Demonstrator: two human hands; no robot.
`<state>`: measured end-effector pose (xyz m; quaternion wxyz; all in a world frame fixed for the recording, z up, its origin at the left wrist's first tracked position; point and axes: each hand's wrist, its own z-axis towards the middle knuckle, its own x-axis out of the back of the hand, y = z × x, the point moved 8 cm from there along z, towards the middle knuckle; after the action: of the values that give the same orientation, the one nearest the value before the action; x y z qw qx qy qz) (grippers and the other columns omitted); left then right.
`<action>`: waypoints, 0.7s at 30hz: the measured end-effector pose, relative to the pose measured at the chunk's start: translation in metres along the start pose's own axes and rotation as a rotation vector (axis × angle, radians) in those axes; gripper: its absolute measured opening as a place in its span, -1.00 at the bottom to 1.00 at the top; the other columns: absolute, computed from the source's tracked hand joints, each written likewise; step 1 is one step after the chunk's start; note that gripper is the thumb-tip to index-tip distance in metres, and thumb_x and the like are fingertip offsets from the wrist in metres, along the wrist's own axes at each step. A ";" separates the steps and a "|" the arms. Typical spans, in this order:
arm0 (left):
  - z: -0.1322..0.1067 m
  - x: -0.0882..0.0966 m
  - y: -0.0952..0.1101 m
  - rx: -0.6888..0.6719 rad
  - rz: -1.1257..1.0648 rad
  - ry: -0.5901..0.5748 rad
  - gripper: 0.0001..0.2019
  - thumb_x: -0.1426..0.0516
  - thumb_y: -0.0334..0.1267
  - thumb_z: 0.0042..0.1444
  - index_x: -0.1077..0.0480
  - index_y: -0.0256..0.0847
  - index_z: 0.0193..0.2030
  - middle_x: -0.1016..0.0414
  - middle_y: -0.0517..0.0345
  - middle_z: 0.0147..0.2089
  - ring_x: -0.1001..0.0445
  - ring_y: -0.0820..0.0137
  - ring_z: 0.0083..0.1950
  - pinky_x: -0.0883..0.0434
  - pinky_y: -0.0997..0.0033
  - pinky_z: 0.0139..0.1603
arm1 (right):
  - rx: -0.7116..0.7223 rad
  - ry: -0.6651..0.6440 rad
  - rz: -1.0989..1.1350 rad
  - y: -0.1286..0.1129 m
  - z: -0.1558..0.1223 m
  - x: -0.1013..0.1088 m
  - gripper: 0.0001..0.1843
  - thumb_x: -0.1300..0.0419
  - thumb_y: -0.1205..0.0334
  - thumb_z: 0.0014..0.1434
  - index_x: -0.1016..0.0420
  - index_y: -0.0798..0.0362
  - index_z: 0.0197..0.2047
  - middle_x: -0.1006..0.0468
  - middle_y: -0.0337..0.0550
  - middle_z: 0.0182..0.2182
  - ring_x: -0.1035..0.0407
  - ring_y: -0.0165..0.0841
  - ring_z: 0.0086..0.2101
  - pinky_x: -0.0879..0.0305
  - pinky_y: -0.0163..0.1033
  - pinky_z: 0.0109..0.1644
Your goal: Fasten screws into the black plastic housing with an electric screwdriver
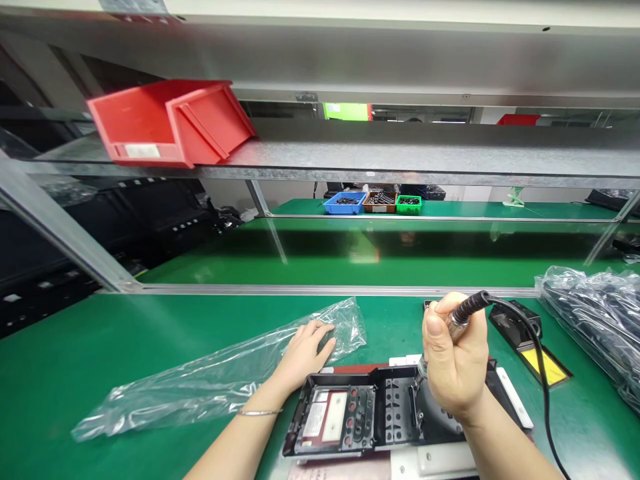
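My right hand point(456, 360) is wrapped round a corded soldering iron point(457, 320), its lower end pointing down into a black plastic housing point(380, 407). The housing lies open side up in front of me, with round holes, ribs and posts inside; my hand hides part of its right side. Just beyond the housing's left part, my left hand point(309, 350) lies with fingers spread on a clear plastic bag point(200, 380). No object shows in its grip. Under the housing are white blocks point(440, 460) and a reddish board point(345, 467).
A black stand with a yellow sponge point(545, 367) sits right of my right hand, near the hanging black cable point(543, 387). Bagged black parts point(595, 333) lie at far right. Overhead, a metal shelf point(400, 150) carries a red bin point(175, 127). Small bins point(345, 203) stand farther back.
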<state>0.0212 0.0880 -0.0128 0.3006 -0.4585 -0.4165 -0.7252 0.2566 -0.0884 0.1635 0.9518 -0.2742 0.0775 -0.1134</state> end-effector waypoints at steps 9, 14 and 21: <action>0.001 -0.003 -0.001 -0.009 0.009 0.006 -0.60 0.05 -0.05 0.21 -0.38 -0.20 0.06 -0.34 -0.01 0.05 -0.25 0.15 0.10 -0.25 0.01 0.20 | 0.002 -0.002 0.002 -0.001 0.000 0.001 -0.90 0.02 0.37 0.38 -0.15 0.05 -0.05 -0.04 -0.29 -0.52 -0.01 -0.60 -0.56 0.00 -0.51 -0.51; 0.001 0.006 -0.002 0.049 0.005 0.123 -0.52 0.01 -0.06 0.16 -0.28 -0.15 0.20 0.08 -0.12 0.32 0.04 -0.10 0.32 -0.07 -0.19 0.31 | 0.002 0.006 -0.007 0.000 0.000 0.003 -0.93 0.03 0.34 0.39 -0.14 0.06 -0.06 -0.05 -0.29 -0.53 -0.01 -0.61 -0.57 0.00 -0.51 -0.51; -0.003 0.019 -0.001 0.155 -0.144 0.216 -0.21 0.06 0.02 0.20 0.53 -0.04 0.37 0.17 -0.19 0.29 -0.44 0.33 -0.06 -0.48 0.19 -0.07 | -0.006 0.019 -0.013 0.001 0.001 0.004 -0.94 0.02 0.31 0.40 -0.14 0.06 -0.08 -0.08 -0.27 -0.49 -0.03 -0.60 -0.55 -0.02 -0.50 -0.50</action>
<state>0.0119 0.0847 0.0036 0.3255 -0.3218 -0.4684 -0.7557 0.2602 -0.0884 0.1635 0.9494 -0.2765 0.0853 -0.1219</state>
